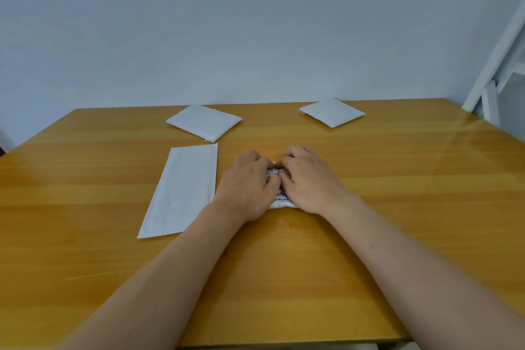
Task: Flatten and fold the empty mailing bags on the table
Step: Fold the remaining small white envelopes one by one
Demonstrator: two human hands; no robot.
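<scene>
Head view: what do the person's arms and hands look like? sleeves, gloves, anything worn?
Both forearms are bare as far as the frame's lower edge: no sleeve shows. The left hand and right hand wear no gloves. No watch, bracelet or ring is visible, though the fingers are partly hidden.

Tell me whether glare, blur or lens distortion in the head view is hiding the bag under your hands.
Head view: glare streaks the glossy wooden table at far right, away from the work; wide-angle bending curves the table edges; focus is fair, yet print on the white printed mailing bag is unreadable; the left hand and right hand, not the lighting, cover most of it.
</scene>
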